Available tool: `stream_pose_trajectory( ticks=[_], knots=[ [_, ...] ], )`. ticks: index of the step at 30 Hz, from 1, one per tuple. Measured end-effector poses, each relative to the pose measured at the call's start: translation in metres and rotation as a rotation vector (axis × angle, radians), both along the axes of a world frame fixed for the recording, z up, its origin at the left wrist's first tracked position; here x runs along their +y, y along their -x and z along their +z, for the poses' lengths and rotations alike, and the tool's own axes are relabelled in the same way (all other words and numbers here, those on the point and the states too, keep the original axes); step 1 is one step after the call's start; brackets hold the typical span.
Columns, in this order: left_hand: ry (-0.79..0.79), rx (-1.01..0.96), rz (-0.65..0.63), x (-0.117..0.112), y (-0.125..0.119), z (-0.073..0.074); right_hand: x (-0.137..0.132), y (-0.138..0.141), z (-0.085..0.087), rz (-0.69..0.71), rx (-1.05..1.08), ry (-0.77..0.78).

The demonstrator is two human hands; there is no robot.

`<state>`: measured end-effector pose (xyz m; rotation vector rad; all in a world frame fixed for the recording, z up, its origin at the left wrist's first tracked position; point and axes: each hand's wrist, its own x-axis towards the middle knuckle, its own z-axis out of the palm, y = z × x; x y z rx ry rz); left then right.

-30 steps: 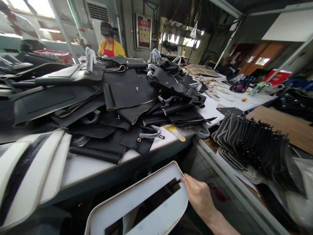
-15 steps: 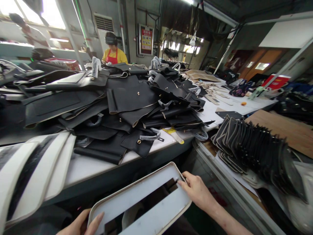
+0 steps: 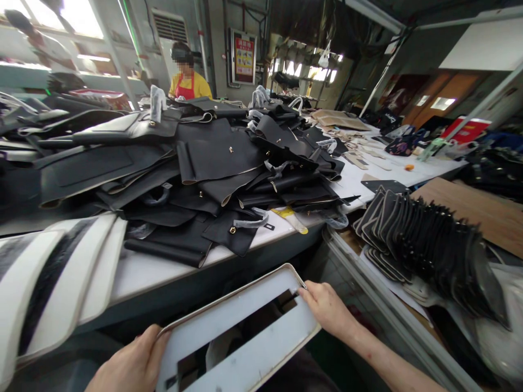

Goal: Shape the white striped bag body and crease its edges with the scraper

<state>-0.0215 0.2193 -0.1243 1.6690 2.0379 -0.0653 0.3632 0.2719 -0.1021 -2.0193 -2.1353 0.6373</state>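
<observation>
A white flat panel (image 3: pixel 261 348) with rounded corners and a long slot cut through it lies tilted in front of me, below the table's edge. My right hand (image 3: pixel 327 310) grips its far right corner, fingers curled over the rim. Over the panel's near left edge, my left hand (image 3: pixel 131 367) is closed. Through the slot I see something dark and a pale fold.
A white table (image 3: pixel 134 275) carries a big heap of black leather pieces (image 3: pixel 212 163). More white slotted panels (image 3: pixel 53 277) are stacked at the left. A fanned row of black pieces (image 3: pixel 425 239) stands on the right bench. A person in yellow with a red apron (image 3: pixel 188 81) works far behind.
My left hand has come up from the bottom edge and closed on the panel's left edge. The right hand has stayed on the far corner and the panel now lies a little higher.
</observation>
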Motion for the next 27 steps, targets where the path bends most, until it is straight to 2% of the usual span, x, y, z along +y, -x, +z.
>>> stream_pose_trajectory(
  ticks=[4, 6, 8, 11, 14, 17, 20, 22, 25, 26, 27],
  knots=[
    [-0.081, 0.103, -0.007, -0.004, -0.016, 0.022, -0.005, -0.007, -0.015, 0.032, -0.043, 0.008],
    [-0.19, -0.033, 0.036, -0.002, -0.019, 0.029, -0.005, -0.015, -0.027, 0.038, -0.096, -0.022],
    [-0.187, -0.099, 0.057, -0.002, -0.014, 0.031, -0.002, -0.022, -0.039, 0.038, -0.081, -0.025],
    [-0.149, -0.241, 0.069, -0.011, -0.003, 0.033, 0.001, -0.032, -0.047, -0.001, 0.029, 0.082],
    [-0.11, -0.452, 0.137, -0.033, 0.0, 0.033, 0.0, -0.039, -0.045, -0.114, 0.168, 0.198],
    [-0.059, -0.557, 0.222, -0.059, -0.008, 0.03, -0.007, -0.046, -0.047, -0.175, 0.222, 0.185],
    [-0.056, -0.54, 0.292, -0.08, -0.021, 0.026, -0.015, -0.051, -0.053, -0.192, 0.217, 0.156],
    [-0.06, -0.476, 0.336, -0.085, -0.03, 0.025, -0.016, -0.053, -0.055, -0.217, 0.219, 0.179],
    [-0.056, -0.307, 0.371, -0.081, -0.039, 0.026, -0.01, -0.053, -0.056, -0.185, 0.252, 0.294],
    [-0.057, -0.236, 0.368, -0.077, -0.04, 0.027, -0.006, -0.054, -0.058, -0.142, 0.241, 0.269],
    [-0.057, -0.167, 0.359, -0.074, -0.041, 0.028, -0.002, -0.056, -0.06, -0.098, 0.211, 0.179]
  ],
)
